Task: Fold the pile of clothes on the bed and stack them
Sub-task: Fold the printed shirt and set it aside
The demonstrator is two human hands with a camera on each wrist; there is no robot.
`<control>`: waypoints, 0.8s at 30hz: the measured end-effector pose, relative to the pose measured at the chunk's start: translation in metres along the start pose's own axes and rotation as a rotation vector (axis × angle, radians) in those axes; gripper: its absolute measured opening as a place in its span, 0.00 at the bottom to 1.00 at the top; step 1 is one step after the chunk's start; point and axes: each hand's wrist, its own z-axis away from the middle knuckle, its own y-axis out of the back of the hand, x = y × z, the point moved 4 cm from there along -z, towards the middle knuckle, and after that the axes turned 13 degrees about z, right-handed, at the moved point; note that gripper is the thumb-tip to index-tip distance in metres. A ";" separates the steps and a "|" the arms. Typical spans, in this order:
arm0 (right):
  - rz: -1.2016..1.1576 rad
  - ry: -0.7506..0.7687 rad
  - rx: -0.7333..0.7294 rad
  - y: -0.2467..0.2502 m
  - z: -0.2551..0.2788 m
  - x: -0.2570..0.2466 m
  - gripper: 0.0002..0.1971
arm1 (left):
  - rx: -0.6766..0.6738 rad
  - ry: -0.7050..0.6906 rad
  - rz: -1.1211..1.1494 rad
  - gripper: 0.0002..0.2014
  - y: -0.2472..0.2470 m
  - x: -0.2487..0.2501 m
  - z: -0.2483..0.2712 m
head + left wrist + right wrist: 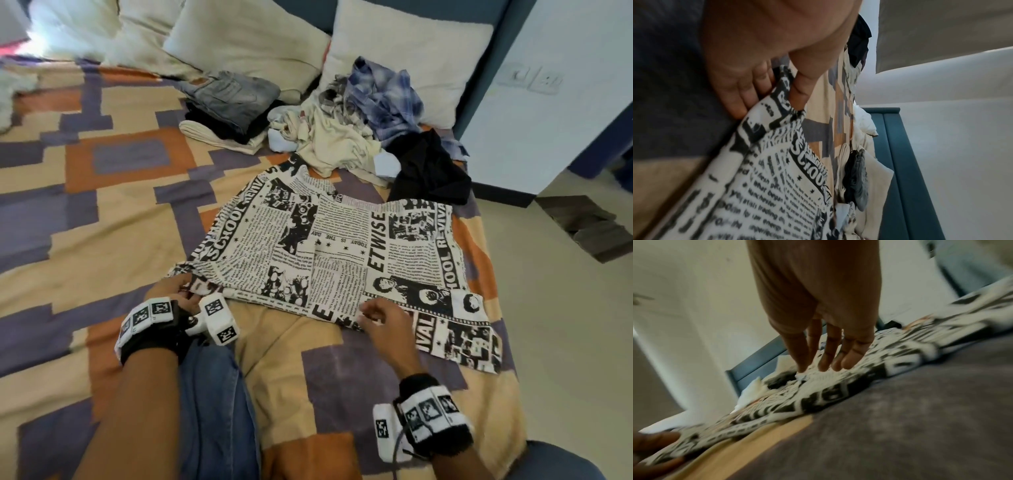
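Note:
A black-and-white newspaper-print garment (342, 246) lies spread flat on the patterned bedsheet (102, 205). My left hand (185, 291) pinches its near-left corner between thumb and fingers (756, 91), with the cloth (766, 194) hanging from the grip. My right hand (373, 315) is at the middle of the near edge. Its fingers point down onto the fabric (838, 386), and a small pucker sits between thumb and index at the right hand (807, 369). A loose pile of clothes (359, 130) lies beyond the garment, and a folded stack (226, 106) sits left of the pile.
A black garment (431, 171) lies at the pile's right, near the bed's edge. Pillows (246, 41) lean on the blue headboard (898, 162). The floor (565, 308) drops off to the right. My knee in jeans (212, 394) rests on the bed beside my left arm.

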 end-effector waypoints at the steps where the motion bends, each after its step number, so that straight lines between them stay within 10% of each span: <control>1: 0.041 0.095 -0.020 -0.012 -0.006 -0.017 0.08 | 0.022 -0.001 0.009 0.25 0.005 -0.002 -0.008; 8: 0.667 0.429 -0.248 -0.089 -0.040 -0.094 0.17 | -0.043 -0.039 -0.519 0.24 0.012 0.016 -0.007; 13: 0.427 0.293 -0.069 -0.079 -0.048 -0.091 0.03 | -0.080 -0.342 -0.848 0.42 0.014 0.024 0.002; 24: 0.493 0.433 -0.234 -0.086 -0.028 -0.079 0.16 | -0.090 -0.240 -0.797 0.47 0.023 0.024 0.011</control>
